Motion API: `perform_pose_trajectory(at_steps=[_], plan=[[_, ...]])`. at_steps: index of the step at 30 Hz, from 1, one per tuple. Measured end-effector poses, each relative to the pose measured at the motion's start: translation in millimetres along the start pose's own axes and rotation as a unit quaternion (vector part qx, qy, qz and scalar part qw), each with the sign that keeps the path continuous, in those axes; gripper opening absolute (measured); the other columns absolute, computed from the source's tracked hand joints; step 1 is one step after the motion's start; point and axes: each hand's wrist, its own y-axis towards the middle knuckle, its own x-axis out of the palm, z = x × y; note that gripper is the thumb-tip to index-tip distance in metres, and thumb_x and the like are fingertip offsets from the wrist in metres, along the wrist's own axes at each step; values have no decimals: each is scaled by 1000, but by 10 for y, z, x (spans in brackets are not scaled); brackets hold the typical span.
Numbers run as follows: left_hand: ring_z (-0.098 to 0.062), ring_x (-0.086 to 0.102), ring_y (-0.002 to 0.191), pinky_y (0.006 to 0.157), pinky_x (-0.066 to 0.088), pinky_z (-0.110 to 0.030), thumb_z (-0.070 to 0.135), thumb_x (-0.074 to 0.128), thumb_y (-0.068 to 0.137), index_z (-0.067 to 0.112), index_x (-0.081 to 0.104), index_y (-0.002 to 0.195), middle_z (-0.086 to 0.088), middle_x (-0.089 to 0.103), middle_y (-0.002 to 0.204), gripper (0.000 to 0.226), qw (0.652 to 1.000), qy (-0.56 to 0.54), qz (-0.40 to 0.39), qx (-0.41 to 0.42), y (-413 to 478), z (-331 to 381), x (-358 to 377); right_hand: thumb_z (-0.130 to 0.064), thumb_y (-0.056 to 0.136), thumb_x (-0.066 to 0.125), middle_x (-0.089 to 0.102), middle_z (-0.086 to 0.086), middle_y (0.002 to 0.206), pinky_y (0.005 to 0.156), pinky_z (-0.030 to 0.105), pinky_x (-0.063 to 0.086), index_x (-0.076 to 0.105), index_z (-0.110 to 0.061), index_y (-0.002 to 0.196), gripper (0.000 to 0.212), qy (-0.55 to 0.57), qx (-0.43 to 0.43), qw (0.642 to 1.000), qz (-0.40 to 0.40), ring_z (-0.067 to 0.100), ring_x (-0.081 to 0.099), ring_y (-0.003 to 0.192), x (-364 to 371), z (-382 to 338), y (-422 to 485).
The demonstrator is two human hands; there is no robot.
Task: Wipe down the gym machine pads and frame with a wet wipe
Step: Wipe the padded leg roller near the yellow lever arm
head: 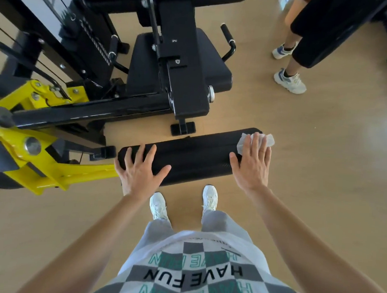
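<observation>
Yellow painted steel lever arm (27,148) sits far left, running up to the black padded cylinder roller (192,155). Left hand (140,167) rests on the roller's left end, fingers spread, grip loose and holding nothing. Right hand (253,164) presses a crumpled white wet wipe (257,140) onto the roller's right end, fingers straight, grip not curled.

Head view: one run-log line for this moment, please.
left hand: rests on roller pad | right hand: presses wet wipe on pad's right end | step: wiping pad
</observation>
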Motion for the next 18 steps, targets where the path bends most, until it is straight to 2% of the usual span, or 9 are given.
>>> perform_pose_trajectory(at_steps=[4,10,13,15,18], plan=[[-40,30,149,114,23,-71,65,62,88,33,41,154,-4,40,161,76,999,0,34,15,-166,-34,52,-58,101,22,5,12,171,128,50,4,5,-10,162,79,-28,-97,995,-13,33,-6,157,79,-256,-114],[-35,34,148,109,32,-65,55,62,86,35,46,151,1,41,162,70,997,-20,56,45,-332,-176,77,-55,103,30,0,14,171,128,50,6,5,-10,162,79,-59,-205,976,-39,31,-10,157,223,-709,-311],[-30,34,150,111,34,-62,43,64,83,30,55,145,2,44,159,64,990,-108,76,44,-368,-266,90,-55,104,30,-2,13,171,128,49,5,4,-8,162,79,-70,-260,962,-47,29,-12,157,291,-920,-382],[-30,37,147,113,36,-54,25,71,84,21,59,143,-4,45,158,60,975,-190,112,32,-410,-339,85,-55,104,27,-3,13,171,128,48,6,4,-7,162,79,-74,-301,949,-58,27,-13,157,321,-1079,-418],[-29,41,138,111,40,-42,13,71,87,15,54,146,-8,45,155,62,953,-272,119,-65,-458,-455,18,-55,104,27,-1,13,171,128,48,7,7,-6,162,78,-77,-345,933,-67,26,-12,157,375,-1346,-459]])
